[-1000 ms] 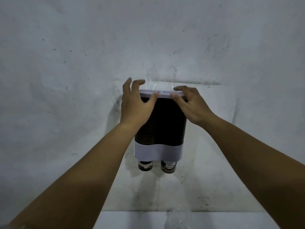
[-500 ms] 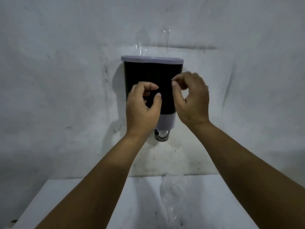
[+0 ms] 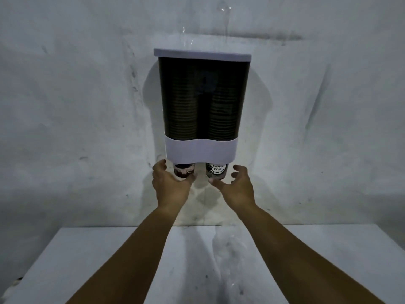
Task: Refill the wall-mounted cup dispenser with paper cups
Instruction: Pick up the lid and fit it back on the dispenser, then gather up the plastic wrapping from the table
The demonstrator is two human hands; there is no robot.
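A: The cup dispenser (image 3: 202, 102) hangs on the wall, lid on, both stacks upright, bottom cups (image 3: 215, 171) poking out.

B: Yeah, left hand (image 3: 169, 186) fingers curl round the left cup (image 3: 183, 171); right hand (image 3: 237, 186) spread, just under the other.

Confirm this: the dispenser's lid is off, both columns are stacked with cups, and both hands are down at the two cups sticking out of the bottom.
Not quite. The head view shows the lid seated flat on top of the dispenser, not off. The rest holds: both columns are stacked, and the left hand and right hand are at the left cup and right cup below.
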